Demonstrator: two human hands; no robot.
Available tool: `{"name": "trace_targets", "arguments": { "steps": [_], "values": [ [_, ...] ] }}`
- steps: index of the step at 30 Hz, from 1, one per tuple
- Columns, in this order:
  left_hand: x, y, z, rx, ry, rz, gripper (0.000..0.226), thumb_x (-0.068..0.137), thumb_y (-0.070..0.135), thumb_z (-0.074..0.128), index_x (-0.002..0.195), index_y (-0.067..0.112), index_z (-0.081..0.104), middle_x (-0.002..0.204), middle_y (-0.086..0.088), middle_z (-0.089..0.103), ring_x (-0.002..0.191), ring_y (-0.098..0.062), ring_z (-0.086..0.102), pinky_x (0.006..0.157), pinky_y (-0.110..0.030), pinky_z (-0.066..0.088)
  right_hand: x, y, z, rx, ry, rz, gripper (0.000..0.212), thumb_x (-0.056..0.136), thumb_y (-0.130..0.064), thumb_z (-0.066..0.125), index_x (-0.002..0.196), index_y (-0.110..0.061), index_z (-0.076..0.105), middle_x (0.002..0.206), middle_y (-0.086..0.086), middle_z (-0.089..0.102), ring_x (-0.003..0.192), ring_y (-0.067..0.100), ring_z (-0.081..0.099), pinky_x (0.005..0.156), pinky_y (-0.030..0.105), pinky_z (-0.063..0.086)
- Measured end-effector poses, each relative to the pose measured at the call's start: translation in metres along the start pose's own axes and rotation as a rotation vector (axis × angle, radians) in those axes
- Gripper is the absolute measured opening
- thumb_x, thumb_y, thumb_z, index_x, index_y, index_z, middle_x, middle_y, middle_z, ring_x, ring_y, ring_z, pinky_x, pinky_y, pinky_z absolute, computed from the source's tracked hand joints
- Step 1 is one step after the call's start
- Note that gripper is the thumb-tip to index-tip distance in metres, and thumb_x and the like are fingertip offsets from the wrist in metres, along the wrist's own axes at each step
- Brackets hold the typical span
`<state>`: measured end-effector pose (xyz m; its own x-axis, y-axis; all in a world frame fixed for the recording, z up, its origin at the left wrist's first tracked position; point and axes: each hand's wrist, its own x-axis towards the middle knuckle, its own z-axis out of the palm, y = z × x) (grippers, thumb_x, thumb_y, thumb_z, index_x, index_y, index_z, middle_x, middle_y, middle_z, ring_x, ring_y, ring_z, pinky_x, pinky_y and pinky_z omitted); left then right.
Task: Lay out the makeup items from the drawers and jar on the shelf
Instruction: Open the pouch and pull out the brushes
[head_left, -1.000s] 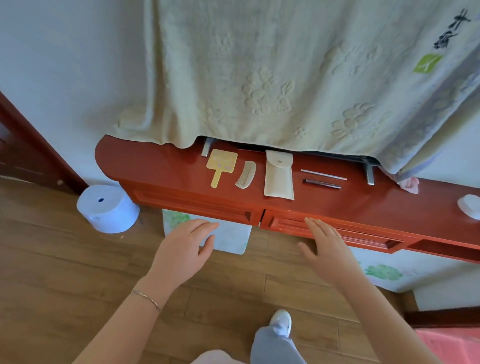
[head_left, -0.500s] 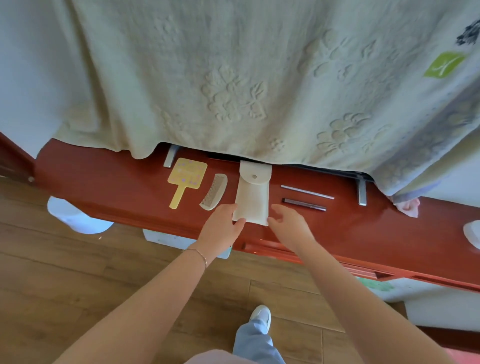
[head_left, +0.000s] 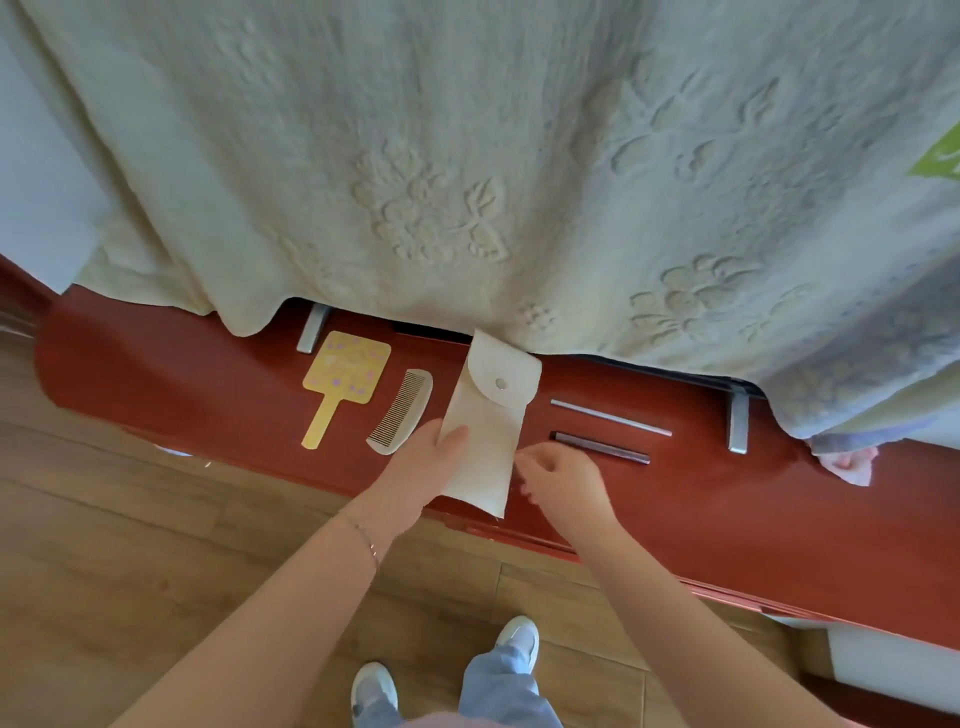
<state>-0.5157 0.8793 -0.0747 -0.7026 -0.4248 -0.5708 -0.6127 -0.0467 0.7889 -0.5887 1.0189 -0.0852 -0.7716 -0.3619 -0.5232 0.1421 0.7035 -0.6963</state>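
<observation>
A cream fabric pouch (head_left: 491, 415) with a snap flap lies on the red shelf (head_left: 182, 384), its near end lifted past the shelf edge. My left hand (head_left: 426, 467) grips its left side, thumb on top. My right hand (head_left: 561, 478) hovers at the pouch's right edge with fingers curled, holding nothing that I can see. Left of the pouch lie a yellow hand mirror (head_left: 343, 379) and a pale comb (head_left: 402, 410). To its right lie a thin silver stick (head_left: 610, 417) and a dark stick (head_left: 600, 447).
A large cream embossed cloth (head_left: 467, 182) hangs over the back of the shelf, its hem touching the pouch flap. Two metal brackets (head_left: 737, 423) stand on the shelf. A pink cloth (head_left: 849, 462) lies at the right. Wooden floor (head_left: 130, 545) and my shoes are below.
Both hands rose from the drawer fronts to the shelf. My left hand took hold of the pouch and pulled its near end up and toward me; the view moved closer.
</observation>
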Motion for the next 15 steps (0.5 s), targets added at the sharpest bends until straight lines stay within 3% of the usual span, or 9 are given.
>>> {"name": "trace_targets", "arguments": {
  "steps": [1, 3, 6, 9, 12, 15],
  "values": [
    [-0.011, 0.002, -0.005, -0.044, -0.045, 0.027, 0.031, 0.096, 0.031, 0.041, 0.118, 0.014, 0.053, 0.101, 0.001, 0.063, 0.093, -0.013, 0.06, 0.076, -0.026, 0.049, -0.006, -0.004, -0.007, -0.144, 0.157, -0.179, 0.017, 0.086, -0.03, 0.057, 0.099, -0.021, 0.059, 0.094, -0.002, 0.063, 0.086, 0.013, 0.059, 0.072, 0.028, 0.049],
    [-0.03, 0.004, -0.017, -0.035, -0.092, 0.064, 0.028, 0.096, 0.035, 0.042, 0.113, 0.018, 0.055, 0.101, 0.002, 0.066, 0.093, -0.012, 0.063, 0.082, -0.03, 0.052, -0.015, -0.015, -0.016, -0.308, 0.395, -0.575, 0.036, 0.082, -0.034, 0.062, 0.113, -0.017, 0.054, 0.112, 0.0, 0.057, 0.103, 0.017, 0.052, 0.083, 0.025, 0.044],
    [-0.049, -0.002, -0.031, 0.005, -0.165, 0.116, 0.028, 0.094, 0.039, 0.046, 0.113, 0.022, 0.058, 0.101, 0.003, 0.068, 0.09, -0.012, 0.066, 0.085, -0.035, 0.053, -0.009, -0.024, -0.015, -0.53, 0.438, -0.932, 0.048, 0.084, -0.04, 0.058, 0.126, -0.019, 0.049, 0.133, 0.008, 0.053, 0.124, 0.027, 0.045, 0.099, 0.038, 0.039],
    [-0.063, -0.008, -0.046, -0.039, -0.218, 0.146, 0.027, 0.094, 0.037, 0.048, 0.111, 0.02, 0.06, 0.103, 0.0, 0.069, 0.092, -0.015, 0.066, 0.086, -0.038, 0.053, -0.008, -0.034, -0.007, -0.635, 0.533, -1.119, 0.035, 0.088, -0.035, 0.058, 0.113, -0.012, 0.063, 0.116, 0.011, 0.065, 0.111, 0.032, 0.058, 0.091, 0.042, 0.049],
    [-0.071, -0.014, -0.061, -0.049, -0.226, 0.154, 0.029, 0.093, 0.039, 0.049, 0.11, 0.019, 0.061, 0.103, -0.002, 0.069, 0.094, -0.019, 0.066, 0.088, -0.043, 0.051, -0.012, -0.042, 0.008, -0.708, 0.609, -1.266, 0.016, 0.088, -0.015, 0.061, 0.094, -0.002, 0.069, 0.098, 0.014, 0.071, 0.092, 0.03, 0.067, 0.076, 0.04, 0.056],
    [-0.076, -0.023, -0.074, -0.059, -0.232, 0.138, 0.028, 0.092, 0.041, 0.05, 0.109, 0.021, 0.061, 0.101, 0.0, 0.069, 0.094, -0.019, 0.066, 0.087, -0.042, 0.052, -0.02, -0.056, 0.018, -0.602, 0.588, -1.197, 0.011, 0.086, -0.006, 0.058, 0.082, 0.0, 0.067, 0.081, 0.013, 0.07, 0.074, 0.03, 0.067, 0.061, 0.034, 0.055]
  ]
}}
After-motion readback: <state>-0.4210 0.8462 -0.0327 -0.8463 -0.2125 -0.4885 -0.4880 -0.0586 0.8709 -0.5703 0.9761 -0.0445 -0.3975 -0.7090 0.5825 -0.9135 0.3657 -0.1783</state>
